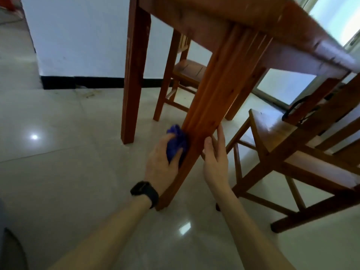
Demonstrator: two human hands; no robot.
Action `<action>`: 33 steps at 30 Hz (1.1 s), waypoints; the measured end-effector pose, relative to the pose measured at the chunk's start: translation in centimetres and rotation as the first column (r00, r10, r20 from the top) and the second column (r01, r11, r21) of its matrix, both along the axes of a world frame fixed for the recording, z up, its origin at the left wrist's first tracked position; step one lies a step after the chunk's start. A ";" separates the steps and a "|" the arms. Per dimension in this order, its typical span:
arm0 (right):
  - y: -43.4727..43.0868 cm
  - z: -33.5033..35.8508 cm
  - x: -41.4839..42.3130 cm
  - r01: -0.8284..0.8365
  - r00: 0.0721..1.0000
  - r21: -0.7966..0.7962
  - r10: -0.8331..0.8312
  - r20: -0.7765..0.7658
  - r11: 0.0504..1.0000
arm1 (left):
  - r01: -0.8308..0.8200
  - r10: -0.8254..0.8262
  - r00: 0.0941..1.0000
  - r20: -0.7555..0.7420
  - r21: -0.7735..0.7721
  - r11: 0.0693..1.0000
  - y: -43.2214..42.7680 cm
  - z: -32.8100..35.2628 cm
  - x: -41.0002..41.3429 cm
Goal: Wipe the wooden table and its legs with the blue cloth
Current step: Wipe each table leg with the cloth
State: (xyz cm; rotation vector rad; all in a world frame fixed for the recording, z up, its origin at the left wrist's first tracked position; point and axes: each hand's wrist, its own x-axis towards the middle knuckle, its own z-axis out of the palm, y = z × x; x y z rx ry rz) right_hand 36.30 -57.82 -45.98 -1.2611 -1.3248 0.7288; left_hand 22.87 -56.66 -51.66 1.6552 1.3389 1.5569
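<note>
Left hand (161, 164): fingers curled round bunched blue cloth (176, 142), pressing it against 9 o'clock face of near desk leg (214, 90), low on leg. Black watch (145, 192) on left wrist.
Right hand (215, 158): fingers straight, lying flat along 3 o'clock side of same leg, holding nothing.
Desk (292, 36) top overhead at 1 o'clock.
Wooden chair (292, 149) at 3 o'clock of hands; second chair (187, 71) at 12 o'clock, under desk.
Glossy tiled floor (68, 172) beneath.
</note>
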 end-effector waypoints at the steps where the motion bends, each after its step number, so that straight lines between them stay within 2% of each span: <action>1: 0.0 -0.5 0.1 0.003 1.000 0.004 -0.003 -0.005 1.000 | -0.031 0.026 0.998 0.059 0.085 0.996 0.3 1.9 0.5; 3: 0.2 -1.3 0.4 0.025 0.999 0.021 -0.025 -0.043 0.999 | -0.060 0.052 0.998 0.040 0.229 0.972 0.8 3.6 1.7; 5: 0.6 -1.8 0.6 0.048 0.990 0.011 -0.046 -0.134 0.999 | -0.063 0.088 0.993 -0.080 0.268 0.961 0.6 1.2 2.7; 7: 0.8 -2.3 0.6 0.079 0.976 -0.006 -0.079 -0.205 0.997 | -0.052 0.084 0.979 -0.185 0.172 0.984 -0.6 -4.1 2.5; 9: 0.6 -2.9 0.5 0.088 0.974 -0.017 -0.089 -0.209 0.996 | -0.001 -0.003 0.967 -0.255 -0.015 1.000 -1.6 -9.2 1.4; 11: 0.3 -3.8 0.3 0.077 0.977 -0.044 -0.084 -0.194 0.996 | 0.011 -0.058 0.976 -0.211 -0.214 0.977 -1.6 -11.2 0.3; 13: 0.4 -5.4 0.2 0.067 0.981 -0.086 -0.081 -0.174 0.994 | -0.038 0.021 0.997 -0.072 -0.252 0.967 -0.7 -9.5 0.0; 16: 0.2 -7.9 0.0 0.070 0.989 -0.110 -0.084 -0.125 0.991 | -0.126 0.127 0.991 0.048 -0.026 0.992 0.9 -3.3 1.1; 18: -0.1 -9.3 -0.4 0.088 0.994 -0.077 -0.092 -0.059 0.993 | -0.145 0.150 0.988 -0.019 0.176 0.974 1.7 -1.3 1.7; 19: -0.3 -9.7 -0.8 0.097 0.995 -0.047 -0.097 -0.010 0.994 | -0.125 0.145 0.986 -0.081 0.218 0.968 2.0 -1.8 1.9; 21: -0.4 -10.6 -1.4 0.113 0.991 -0.019 -0.111 0.078 0.993 | -0.060 0.083 0.978 -0.189 0.123 0.991 1.6 -5.6 1.5; 23: -0.6 -11.6 -1.7 0.124 0.985 -0.046 -0.118 0.125 0.991 | 0.039 -0.061 0.960 -0.275 -0.084 0.996 0.2 -11.7 0.0; 25: -1.0 -12.8 -1.4 0.113 0.985 -0.129 -0.095 0.142 0.985 | 0.108 -0.215 0.915 -0.342 -0.306 0.946 -1.6 -16.6 -2.1; 26: -1.3 -13.3 -1.2 0.104 0.986 -0.171 -0.080 0.144 0.980 | 0.085 -0.228 0.912 -0.342 -0.387 0.918 -2.0 -17.6 -2.8; 28: -2.0 -14.3 -0.9 0.086 0.988 -0.210 -0.057 0.144 0.974 | -0.047 -0.078 0.966 -0.246 -0.463 0.885 -1.6 -17.0 -3.2; 30: -2.4 -15.1 -1.0 0.074 0.990 -0.218 -0.045 0.134 0.973 | -0.133 0.088 0.988 -0.127 -0.409 0.903 -0.3 -14.4 -2.2; 33: -2.6 -16.2 -1.3 0.086 0.992 -0.208 -0.064 0.113 0.974 | -0.075 0.064 0.995 -0.072 -0.168 0.983 0.5 -11.4 0.3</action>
